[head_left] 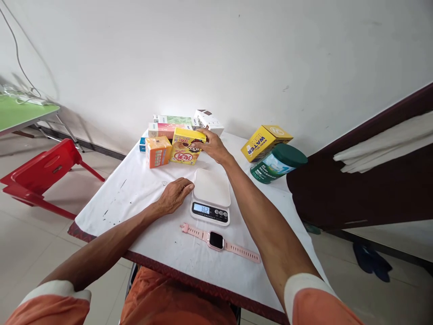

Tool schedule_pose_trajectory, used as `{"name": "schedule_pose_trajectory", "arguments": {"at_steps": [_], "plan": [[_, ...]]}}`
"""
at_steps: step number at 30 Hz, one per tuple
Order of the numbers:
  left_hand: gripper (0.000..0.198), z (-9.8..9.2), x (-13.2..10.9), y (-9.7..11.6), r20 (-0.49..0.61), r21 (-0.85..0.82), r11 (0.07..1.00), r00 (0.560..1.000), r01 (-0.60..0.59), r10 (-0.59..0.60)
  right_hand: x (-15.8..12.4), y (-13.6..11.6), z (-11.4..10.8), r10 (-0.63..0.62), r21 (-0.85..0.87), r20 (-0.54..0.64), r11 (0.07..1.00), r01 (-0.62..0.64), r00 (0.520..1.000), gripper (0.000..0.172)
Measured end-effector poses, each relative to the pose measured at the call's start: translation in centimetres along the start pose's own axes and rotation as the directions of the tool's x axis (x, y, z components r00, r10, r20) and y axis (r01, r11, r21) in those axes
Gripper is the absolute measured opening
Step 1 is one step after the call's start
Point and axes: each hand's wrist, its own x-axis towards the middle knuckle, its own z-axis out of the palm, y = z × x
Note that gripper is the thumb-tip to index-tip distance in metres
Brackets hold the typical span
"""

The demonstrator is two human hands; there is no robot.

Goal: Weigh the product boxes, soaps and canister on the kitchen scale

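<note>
My right hand (pixel 214 147) grips the top right edge of an upright yellow box (pixel 182 155) with cartoon print, at the back of the table. My left hand (pixel 176 194) lies on the cloth at the left edge of a white digital scale (pixel 211 187), its fingers loosely extended and holding nothing. The scale's lit display seems to read 362, and nothing rests on its platform. In front of the scale a pink-strapped smartwatch (pixel 215 240) lies flat with a dark screen. An orange box (pixel 158 152) stands just left of the yellow one.
Behind are a pink box (pixel 164 130), a green-and-white box (pixel 173 119), a white box (pixel 210 121) and a blue box (pixel 142 145). At the right stand a yellow WATER box (pixel 262 143) and a tilted-looking green canister (pixel 275 164). A red chair (pixel 50 169) is left of the table.
</note>
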Motion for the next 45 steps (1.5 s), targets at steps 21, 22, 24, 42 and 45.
{"name": "schedule_pose_trajectory", "arguments": {"at_steps": [21,22,24,42,45], "plan": [[0.052,-0.3,0.2,0.0,0.009,0.015,1.0,1.0,0.016,-0.016,-6.4,0.8,-5.7,0.058,-0.301,-0.246,0.944,-0.133,0.968,0.088],[0.053,-0.3,0.2,-0.1,0.008,0.019,1.0,1.0,0.018,-0.018,-7.3,0.9,-7.3,0.002,-0.39,-0.338,0.91,-0.142,0.941,0.081],[0.053,-0.2,0.2,-0.1,-0.005,0.024,0.999,1.0,0.024,-0.023,-9.1,1.3,-10.5,-0.096,-0.532,-0.521,0.814,-0.234,0.848,0.075],[0.058,-0.4,0.4,-0.4,0.054,-0.026,0.993,0.992,0.112,-0.11,-12.7,5.5,-16.2,0.18,-0.16,-0.891,0.735,-0.66,0.417,0.095],[0.054,-0.2,0.4,-0.5,0.055,-0.004,0.995,0.994,0.1,-0.1,-14.2,2.9,-16.5,0.001,-0.307,-0.868,0.785,-0.538,0.497,0.091]]}}
